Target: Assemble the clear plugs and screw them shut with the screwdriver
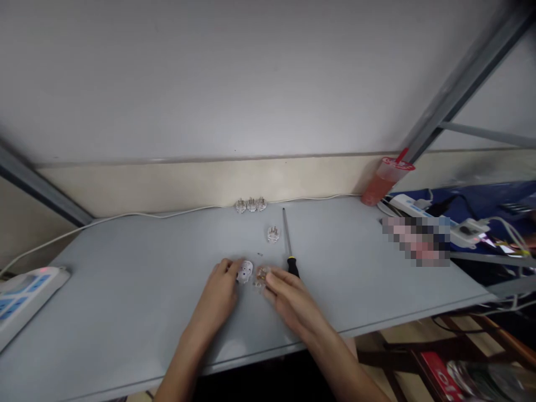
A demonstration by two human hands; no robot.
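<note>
Near the front middle of the grey table (159, 290), my left hand (221, 285) has its fingers closed on a white plastic plug cover (245, 272) with small dark holes. Beside it, my right hand (288, 293) pinches a clear plug part (263, 274) with brass-coloured metal inside. The two parts are apart. A tiny piece (260, 254) lies just beyond them. Farther back is a clear plug piece with metal pins (273, 234). A screwdriver (287, 237) with a black handle points toward the wall, its handle end partly hidden behind my right hand.
Several similar plug pieces (251, 205) stand in a row by the wall, along a white cable (184, 211). A power strip (31, 296) sits at the left. At the right are a red drink cup (387, 181), another power strip (412, 207), cables and a blurred-out patch.
</note>
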